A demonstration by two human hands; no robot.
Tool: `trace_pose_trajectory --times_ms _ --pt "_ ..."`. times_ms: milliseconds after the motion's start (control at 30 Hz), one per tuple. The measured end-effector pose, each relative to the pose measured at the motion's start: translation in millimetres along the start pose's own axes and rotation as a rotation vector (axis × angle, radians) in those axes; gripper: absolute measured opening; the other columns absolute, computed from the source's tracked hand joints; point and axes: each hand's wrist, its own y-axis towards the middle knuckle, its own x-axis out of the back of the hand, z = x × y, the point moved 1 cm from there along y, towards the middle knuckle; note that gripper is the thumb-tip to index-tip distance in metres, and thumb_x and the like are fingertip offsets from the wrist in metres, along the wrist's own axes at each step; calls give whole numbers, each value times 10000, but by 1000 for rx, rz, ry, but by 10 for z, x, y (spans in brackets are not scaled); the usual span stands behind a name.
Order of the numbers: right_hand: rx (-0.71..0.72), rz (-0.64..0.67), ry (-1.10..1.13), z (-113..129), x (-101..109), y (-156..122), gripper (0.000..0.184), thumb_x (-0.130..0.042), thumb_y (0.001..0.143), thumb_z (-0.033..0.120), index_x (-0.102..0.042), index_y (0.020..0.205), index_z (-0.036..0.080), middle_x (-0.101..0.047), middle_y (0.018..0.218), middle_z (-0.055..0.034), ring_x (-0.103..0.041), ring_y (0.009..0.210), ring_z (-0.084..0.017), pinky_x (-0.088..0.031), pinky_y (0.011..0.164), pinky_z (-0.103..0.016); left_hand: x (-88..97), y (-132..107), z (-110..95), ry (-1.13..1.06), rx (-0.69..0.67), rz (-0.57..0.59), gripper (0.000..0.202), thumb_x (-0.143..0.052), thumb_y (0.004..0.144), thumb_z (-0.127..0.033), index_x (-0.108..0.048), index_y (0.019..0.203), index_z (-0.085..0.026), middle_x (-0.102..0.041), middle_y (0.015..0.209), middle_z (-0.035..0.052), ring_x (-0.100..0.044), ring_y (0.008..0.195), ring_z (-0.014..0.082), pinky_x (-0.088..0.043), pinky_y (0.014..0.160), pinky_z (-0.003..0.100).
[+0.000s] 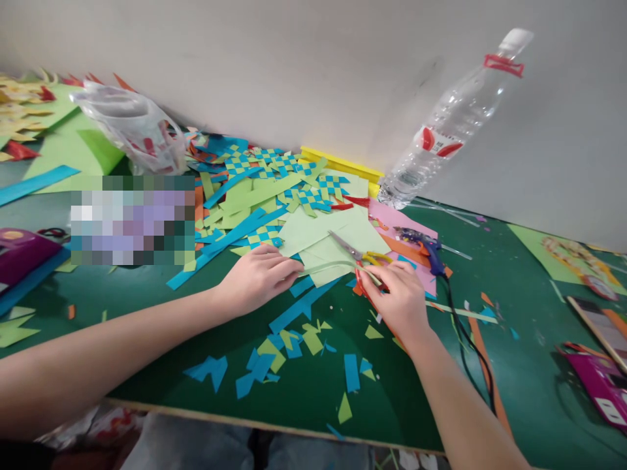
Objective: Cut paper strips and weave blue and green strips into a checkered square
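A thin light-green paper strip stretches between my two hands over the table. My left hand pinches its left end with the fingers closed. At the other end, my right hand is closed on the strip. Scissors with metal blades and red and yellow handles lie beside my right hand, blades pointing to the upper left; my fingers partly cover the handles. Beneath them are pale green paper sheets. Woven blue-and-green paper pieces are heaped behind my hands.
A clear plastic bottle stands by the wall. A blue glue gun with a black cable lies on pink paper. Blue and green scraps litter the green table. A plastic bag sits at the back left.
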Motion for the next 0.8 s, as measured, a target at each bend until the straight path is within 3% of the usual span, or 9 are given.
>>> trace_pose_trajectory --times_ms 167,267,400,633,800 --pt "158 -4 -8 96 -3 3 153 -561 899 272 -635 768 247 -623 556 33 -543 529 -136 -478 791 -353 9 10 -35 -88 -15 4 153 -499 931 -138 -641 957 -190 -743 919 18 -690 799 135 -488 798 303" --pt "318 -80 10 201 6 29 102 -615 871 217 -611 768 214 -613 557 33 -524 524 -118 -468 744 -323 15 20 -60 -134 -10 -2 161 -518 929 -159 -657 1008 -185 -744 962 33 -697 839 145 -497 816 310" --pt "457 -59 4 381 -6 57 71 -635 855 166 -604 793 176 -613 576 27 -524 547 -115 -449 725 -319 48 39 -108 -213 -6 5 205 -513 940 -207 -657 1082 -176 -735 1036 68 -692 911 170 -507 859 339" --pt "482 17 13 621 -82 102 94 -557 910 181 -622 848 153 -641 616 16 -550 578 -115 -427 741 -321 89 43 -159 -357 -2 31 268 -479 949 -199 -634 1163 -159 -713 1106 97 -675 986 184 -509 925 353" --pt "424 37 52 699 -122 193 162 -556 910 267 -627 894 122 -675 679 -21 -619 642 -148 -425 739 -339 83 33 -139 -512 148 40 296 -486 954 -271 -645 1175 -156 -703 1117 104 -664 1033 185 -542 890 277"
